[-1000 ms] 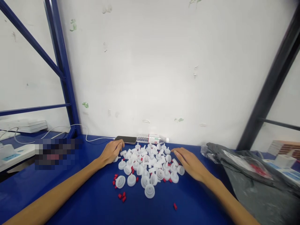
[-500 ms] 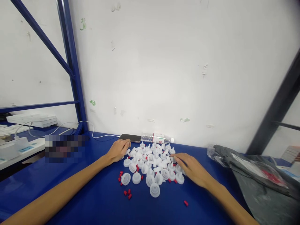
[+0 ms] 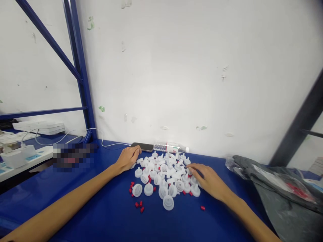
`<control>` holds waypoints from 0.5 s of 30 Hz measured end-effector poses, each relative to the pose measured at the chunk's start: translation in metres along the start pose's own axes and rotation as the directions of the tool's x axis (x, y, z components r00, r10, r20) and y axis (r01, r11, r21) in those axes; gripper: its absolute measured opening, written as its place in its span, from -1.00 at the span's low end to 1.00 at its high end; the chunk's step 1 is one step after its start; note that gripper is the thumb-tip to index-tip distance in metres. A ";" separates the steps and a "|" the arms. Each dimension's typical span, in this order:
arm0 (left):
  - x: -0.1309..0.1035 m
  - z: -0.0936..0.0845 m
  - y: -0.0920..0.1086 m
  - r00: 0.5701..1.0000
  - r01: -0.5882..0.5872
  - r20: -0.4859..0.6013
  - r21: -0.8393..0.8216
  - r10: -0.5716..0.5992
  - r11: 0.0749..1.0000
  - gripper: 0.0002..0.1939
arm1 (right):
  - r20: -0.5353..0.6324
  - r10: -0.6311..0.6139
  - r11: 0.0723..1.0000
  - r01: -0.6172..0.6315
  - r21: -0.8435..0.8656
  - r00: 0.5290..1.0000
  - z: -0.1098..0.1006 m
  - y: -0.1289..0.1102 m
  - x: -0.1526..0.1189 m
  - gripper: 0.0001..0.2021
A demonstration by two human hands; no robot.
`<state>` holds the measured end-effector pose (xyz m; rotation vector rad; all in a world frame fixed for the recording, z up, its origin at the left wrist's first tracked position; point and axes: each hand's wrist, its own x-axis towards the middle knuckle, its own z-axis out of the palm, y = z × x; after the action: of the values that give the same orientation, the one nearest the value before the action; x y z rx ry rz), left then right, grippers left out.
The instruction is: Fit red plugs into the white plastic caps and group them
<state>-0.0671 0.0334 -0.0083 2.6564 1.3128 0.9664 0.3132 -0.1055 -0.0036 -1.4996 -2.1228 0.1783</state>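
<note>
A heap of white translucent plastic caps with narrow spouts (image 3: 164,171) lies on the blue table (image 3: 174,225), small red plugs (image 3: 140,203) scattered among and in front of them. At the heap's left edge rests my left hand (image 3: 128,158), its fingers loosely bent and spread over the outermost pieces; the fingertips are partly hidden. My right hand (image 3: 208,178) lies along the right edge, open, fingers reaching inward and touching the caps there. No piece is lifted in either hand.
Behind the heap lie a phone (image 3: 142,147) on a white cable and a clear bottle (image 3: 171,147) on its side. Grey plastic bags (image 3: 272,181) cover the right side. A power strip (image 3: 32,158) and a blue metal frame (image 3: 85,90) stand left.
The view has shifted slightly, so everything sits a little further right. Both hands keep practically the same place against the heap.
</note>
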 end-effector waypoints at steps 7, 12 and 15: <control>0.000 -0.005 0.006 0.991 -0.052 -0.126 0.024 0.055 0.998 -0.74 | -0.028 0.080 0.996 -0.079 0.035 0.996 0.001 -0.002 0.000 -0.66; -0.002 -0.010 0.016 0.965 -0.125 -0.230 0.029 0.128 0.992 -0.74 | -0.070 0.116 0.991 -0.110 0.072 0.991 0.002 -0.007 0.001 -0.74; -0.002 -0.013 0.023 0.946 -0.173 -0.272 0.029 0.175 0.984 -0.73 | -0.095 0.103 0.992 -0.096 0.084 0.990 0.002 -0.009 0.000 -0.76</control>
<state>-0.0589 0.0140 0.0077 2.7570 1.1319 1.3994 0.3043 -0.1083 -0.0014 -1.5370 -1.9422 0.2163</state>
